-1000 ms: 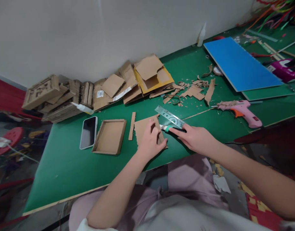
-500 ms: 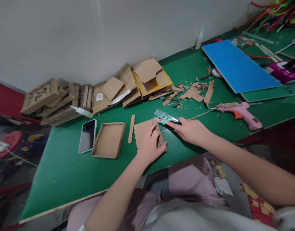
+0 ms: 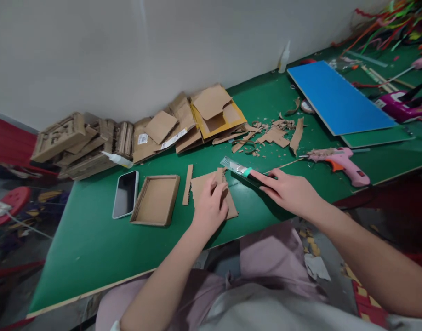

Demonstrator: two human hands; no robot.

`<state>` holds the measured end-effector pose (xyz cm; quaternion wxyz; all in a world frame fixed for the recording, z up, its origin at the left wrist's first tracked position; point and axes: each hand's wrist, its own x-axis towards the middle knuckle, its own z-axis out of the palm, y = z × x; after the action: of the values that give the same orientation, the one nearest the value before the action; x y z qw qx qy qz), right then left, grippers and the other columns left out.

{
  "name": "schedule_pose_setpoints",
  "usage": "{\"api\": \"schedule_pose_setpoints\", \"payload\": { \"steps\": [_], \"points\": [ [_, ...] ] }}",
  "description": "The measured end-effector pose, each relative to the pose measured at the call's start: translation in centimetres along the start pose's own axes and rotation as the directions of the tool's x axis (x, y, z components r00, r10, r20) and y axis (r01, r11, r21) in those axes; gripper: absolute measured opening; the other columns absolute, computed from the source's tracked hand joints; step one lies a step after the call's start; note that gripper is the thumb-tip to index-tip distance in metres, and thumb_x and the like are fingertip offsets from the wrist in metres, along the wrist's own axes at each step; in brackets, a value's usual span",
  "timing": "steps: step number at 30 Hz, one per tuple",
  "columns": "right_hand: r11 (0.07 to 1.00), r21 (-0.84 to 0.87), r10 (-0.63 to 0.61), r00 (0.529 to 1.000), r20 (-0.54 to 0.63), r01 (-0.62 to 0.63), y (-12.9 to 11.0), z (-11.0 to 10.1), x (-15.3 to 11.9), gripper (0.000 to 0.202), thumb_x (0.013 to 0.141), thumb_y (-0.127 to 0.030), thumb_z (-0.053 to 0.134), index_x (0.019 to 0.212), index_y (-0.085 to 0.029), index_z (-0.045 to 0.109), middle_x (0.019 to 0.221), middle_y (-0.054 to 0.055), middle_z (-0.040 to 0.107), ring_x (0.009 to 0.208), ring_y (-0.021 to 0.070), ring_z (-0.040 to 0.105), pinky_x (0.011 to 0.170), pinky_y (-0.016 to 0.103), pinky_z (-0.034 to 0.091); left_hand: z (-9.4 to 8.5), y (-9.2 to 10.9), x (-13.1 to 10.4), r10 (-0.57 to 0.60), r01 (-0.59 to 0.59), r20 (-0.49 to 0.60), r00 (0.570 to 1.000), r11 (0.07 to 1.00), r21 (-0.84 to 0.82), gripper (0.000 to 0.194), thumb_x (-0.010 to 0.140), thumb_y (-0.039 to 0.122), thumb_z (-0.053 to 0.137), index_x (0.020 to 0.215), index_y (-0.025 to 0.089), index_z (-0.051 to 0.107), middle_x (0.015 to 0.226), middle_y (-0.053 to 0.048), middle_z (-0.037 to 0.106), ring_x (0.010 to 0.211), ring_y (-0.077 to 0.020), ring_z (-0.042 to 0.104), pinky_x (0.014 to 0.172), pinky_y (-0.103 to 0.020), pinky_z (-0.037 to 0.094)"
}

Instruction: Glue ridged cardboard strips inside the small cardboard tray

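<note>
In my right hand [image 3: 290,191] I hold a black utility knife [image 3: 257,177] with a green collar, its blade end pointing left. A clear ruler [image 3: 226,161] lies on the table beneath the blade end. My left hand [image 3: 211,204] is bent over a flat cardboard piece [image 3: 199,184], its curled fingers at the right-hand part. A narrow strip [image 3: 220,174] shows along that side; whether it is fully separate I cannot tell. Left of the piece lies a ragged cardboard strip [image 3: 188,184]. Further left stands a shallow cardboard tray [image 3: 156,200].
A phone [image 3: 126,194] and a glue bottle [image 3: 117,159] lie at the left. Cardboard stacks [image 3: 80,142] line the wall, with scraps [image 3: 278,133] beside them. A pink glue gun [image 3: 349,165] and a blue board [image 3: 342,99] lie at the right.
My right hand has drawn the knife right, away from the cardboard's edge. My left hand's fingers have curled and its thumb has moved in from the near right corner.
</note>
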<state>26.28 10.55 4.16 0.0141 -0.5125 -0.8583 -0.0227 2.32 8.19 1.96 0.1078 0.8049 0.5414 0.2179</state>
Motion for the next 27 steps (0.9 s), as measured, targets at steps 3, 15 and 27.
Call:
{"api": "schedule_pose_setpoints", "payload": {
  "steps": [3, 15, 27],
  "points": [
    [0.999, 0.005, 0.052, 0.998, -0.019, -0.052, 0.4, 0.3, -0.6, 0.045, 0.093, -0.04, 0.03, 0.138, -0.039, 0.026, 0.1, 0.003, 0.057, 0.066, 0.0113, 0.053, 0.045, 0.023, 0.018, -0.7, -0.8, -0.1, -0.088, 0.088, -0.053, 0.995, 0.996, -0.001, 0.036, 0.08, 0.008, 0.042, 0.114, 0.019, 0.049, 0.135, -0.015, 0.032, 0.116, -0.0249, 0.048, 0.097, -0.045, 0.042],
    [0.989, -0.12, 0.069, 0.984, -0.166, -0.09, 2.1, 2.9, -0.8, 0.043, 0.09, -0.037, 0.039, 0.131, -0.024, 0.045, 0.097, 0.009, 0.06, 0.082, 0.0211, 0.054, 0.059, 0.028, 0.034, -2.1, -2.5, -2.6, -0.647, 0.411, 0.121, 0.753, 0.319, -0.854, 0.044, 0.074, 0.019, 0.057, 0.116, 0.022, 0.048, 0.089, -0.001, 0.056, 0.057, -0.0054, 0.053, 0.05, -0.018, 0.044],
    [0.917, 0.399, 0.081, 0.977, -0.198, 0.005, -1.5, -0.1, -1.5, 0.047, 0.089, -0.038, 0.041, 0.135, -0.027, 0.037, 0.111, 0.007, 0.057, 0.093, 0.0186, 0.058, 0.073, 0.026, 0.046, -3.7, 0.2, -4.0, -0.548, 0.258, 0.338, 0.766, -0.219, -0.941, 0.032, 0.075, 0.026, 0.065, 0.104, 0.019, 0.056, 0.079, -0.001, 0.06, 0.05, -0.003, 0.048, 0.044, -0.014, 0.036]
  ]
}}
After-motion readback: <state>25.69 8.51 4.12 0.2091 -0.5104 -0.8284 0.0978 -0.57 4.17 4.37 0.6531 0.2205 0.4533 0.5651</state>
